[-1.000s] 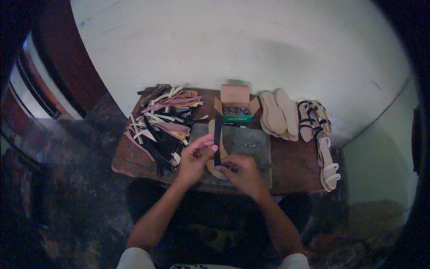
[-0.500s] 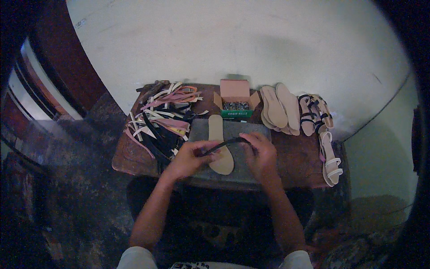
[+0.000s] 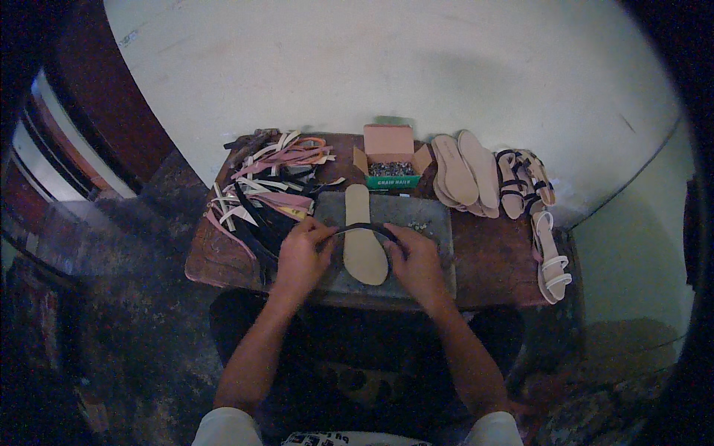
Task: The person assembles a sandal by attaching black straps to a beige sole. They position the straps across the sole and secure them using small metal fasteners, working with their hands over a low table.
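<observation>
A black strap arches between my two hands, over the middle of a beige shoe sole. My left hand pinches the strap's left end, and my right hand is closed on its right end. Whether the strap touches the sole I cannot tell. The sole lies on a grey slab, its narrow end pointing away from me. A few small nails lie on the slab just beyond my right hand.
A pile of white, pink and black straps covers the left of the wooden table. An open green box of nails stands at the back. Stacked beige soles, black-strapped sandals and a white-strapped sandal lie at the right.
Both hands have come lower and spread apart, carrying the strap from a slant to a level arch across the sole. The nails on the slab have come into view.
</observation>
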`<state>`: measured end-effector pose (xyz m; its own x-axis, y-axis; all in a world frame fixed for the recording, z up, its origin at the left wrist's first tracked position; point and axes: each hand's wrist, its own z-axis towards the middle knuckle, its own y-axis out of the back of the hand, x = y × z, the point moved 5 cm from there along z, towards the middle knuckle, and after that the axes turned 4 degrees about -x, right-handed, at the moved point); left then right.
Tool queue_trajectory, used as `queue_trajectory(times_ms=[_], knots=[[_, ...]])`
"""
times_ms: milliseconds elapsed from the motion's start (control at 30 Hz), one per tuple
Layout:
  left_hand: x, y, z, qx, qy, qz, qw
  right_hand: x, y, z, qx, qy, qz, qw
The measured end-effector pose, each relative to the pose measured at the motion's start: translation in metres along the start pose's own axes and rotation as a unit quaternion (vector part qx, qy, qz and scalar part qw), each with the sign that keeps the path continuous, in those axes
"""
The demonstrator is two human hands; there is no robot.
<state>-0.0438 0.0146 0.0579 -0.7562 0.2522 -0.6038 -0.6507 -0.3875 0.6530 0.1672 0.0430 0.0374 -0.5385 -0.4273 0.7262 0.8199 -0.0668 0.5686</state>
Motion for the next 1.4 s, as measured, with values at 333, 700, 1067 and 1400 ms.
queue_trajectory(times_ms=[333,700,1067,1400], knots=[[-0.009,-0.006,-0.005,-0.111,0.064,-0.1,0.987,0.018,0.018,0.004,-0.125,0.087,0.023,0.988],[0.014,-0.012,-0.006,0.001,0.112,-0.044,0.993,0.001,0.002,0.001,-0.025,-0.033,-0.006,0.999],[0.015,-0.021,-0.009,0.086,0.149,-0.045,0.984,-0.003,-0.007,-0.002,0.005,-0.051,0.012,0.999],[0.028,-0.031,-0.014,0.12,0.267,-0.22,0.93,-0.021,-0.013,-0.002,-0.005,-0.157,0.159,0.975]])
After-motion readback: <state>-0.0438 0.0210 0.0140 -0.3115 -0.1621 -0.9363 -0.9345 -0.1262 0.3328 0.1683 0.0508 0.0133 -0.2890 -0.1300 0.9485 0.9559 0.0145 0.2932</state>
